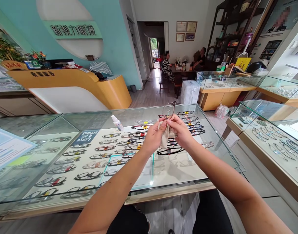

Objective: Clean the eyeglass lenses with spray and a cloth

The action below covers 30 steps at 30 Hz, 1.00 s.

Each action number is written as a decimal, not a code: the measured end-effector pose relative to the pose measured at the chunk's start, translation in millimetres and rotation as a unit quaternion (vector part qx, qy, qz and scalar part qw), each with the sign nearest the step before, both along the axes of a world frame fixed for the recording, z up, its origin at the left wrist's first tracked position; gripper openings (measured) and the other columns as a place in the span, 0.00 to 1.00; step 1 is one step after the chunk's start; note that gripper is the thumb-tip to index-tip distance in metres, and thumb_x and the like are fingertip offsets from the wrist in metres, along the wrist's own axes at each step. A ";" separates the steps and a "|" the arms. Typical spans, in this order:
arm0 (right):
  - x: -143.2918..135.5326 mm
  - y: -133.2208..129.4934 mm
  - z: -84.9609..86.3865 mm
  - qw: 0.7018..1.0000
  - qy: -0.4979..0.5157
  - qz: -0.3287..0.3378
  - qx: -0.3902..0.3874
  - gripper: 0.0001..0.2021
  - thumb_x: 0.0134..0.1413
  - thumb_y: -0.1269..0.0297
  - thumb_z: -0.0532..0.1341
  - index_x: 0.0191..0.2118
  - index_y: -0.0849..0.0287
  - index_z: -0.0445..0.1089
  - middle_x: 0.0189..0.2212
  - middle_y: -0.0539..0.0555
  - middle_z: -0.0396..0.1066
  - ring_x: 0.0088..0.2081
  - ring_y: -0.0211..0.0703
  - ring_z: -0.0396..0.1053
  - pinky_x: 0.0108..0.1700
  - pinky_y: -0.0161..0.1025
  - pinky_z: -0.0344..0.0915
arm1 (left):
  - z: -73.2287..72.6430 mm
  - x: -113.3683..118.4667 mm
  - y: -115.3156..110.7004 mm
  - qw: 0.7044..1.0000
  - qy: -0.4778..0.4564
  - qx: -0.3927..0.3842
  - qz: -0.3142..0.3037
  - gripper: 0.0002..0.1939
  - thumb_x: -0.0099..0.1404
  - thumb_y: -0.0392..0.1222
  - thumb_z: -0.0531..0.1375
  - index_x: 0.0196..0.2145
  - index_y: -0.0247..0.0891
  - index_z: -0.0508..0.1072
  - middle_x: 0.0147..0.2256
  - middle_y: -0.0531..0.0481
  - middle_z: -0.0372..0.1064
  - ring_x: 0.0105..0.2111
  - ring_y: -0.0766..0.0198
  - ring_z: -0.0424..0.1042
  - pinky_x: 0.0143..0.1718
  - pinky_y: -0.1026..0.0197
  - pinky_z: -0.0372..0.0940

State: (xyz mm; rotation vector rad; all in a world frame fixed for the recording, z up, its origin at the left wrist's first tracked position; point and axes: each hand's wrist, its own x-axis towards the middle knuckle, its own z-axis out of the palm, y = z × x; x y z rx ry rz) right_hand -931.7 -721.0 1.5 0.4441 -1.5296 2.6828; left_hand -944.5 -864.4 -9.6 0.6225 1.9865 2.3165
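Observation:
Above the glass display case (139, 182), both hands meet around a pair of eyeglasses (168, 110) and a pale cloth (164, 138). My left hand (154, 136) has its fingers closed on the cloth, thumb pressed near the lower edge of the frame. My right hand (180, 129) pinches the eyeglasses and touches the cloth with its fingers. One round lens stands upright above the fingertips; the rest of the glasses is partly hidden by the hands. A small white spray bottle (117, 123) stands on the case to the left of my hands.
Rows of eyeglasses (87, 175) lie beneath the glass. A printed sheet (9, 146) is at the left edge. More display cases (268, 130) stand to the right. Behind are an orange counter (114, 92), a wrapped suitcase (189, 92) and two people seated at a table.

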 end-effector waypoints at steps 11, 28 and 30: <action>-10.6 11.1 -0.1 0.997 -0.033 0.028 -0.066 0.25 0.47 0.47 0.84 0.32 0.53 0.71 0.38 0.51 0.81 0.40 0.42 0.75 0.44 0.38 0.73 | 2.0 -4.3 -11.5 0.994 -0.029 -0.027 -0.106 0.35 0.55 0.66 0.82 0.49 0.37 0.83 0.37 0.50 0.74 0.34 0.63 0.66 0.38 0.62 0.62; -10.6 9.4 0.9 0.997 -0.032 0.014 -0.062 0.23 0.49 0.46 0.82 0.33 0.52 0.71 0.39 0.51 0.80 0.40 0.43 0.75 0.44 0.39 0.73 | 9.0 -2.8 -13.8 0.991 0.050 -0.111 -0.050 0.31 0.60 0.70 0.76 0.39 0.36 0.81 0.33 0.50 0.70 0.33 0.62 0.62 0.37 0.60 0.61; -9.9 8.9 1.1 0.997 -0.034 0.016 -0.065 0.23 0.49 0.47 0.82 0.34 0.51 0.71 0.39 0.50 0.80 0.40 0.43 0.75 0.43 0.39 0.73 | 8.6 -2.7 -13.9 0.993 0.052 -0.099 -0.043 0.30 0.59 0.67 0.78 0.41 0.37 0.83 0.36 0.48 0.74 0.35 0.60 0.66 0.40 0.60 0.64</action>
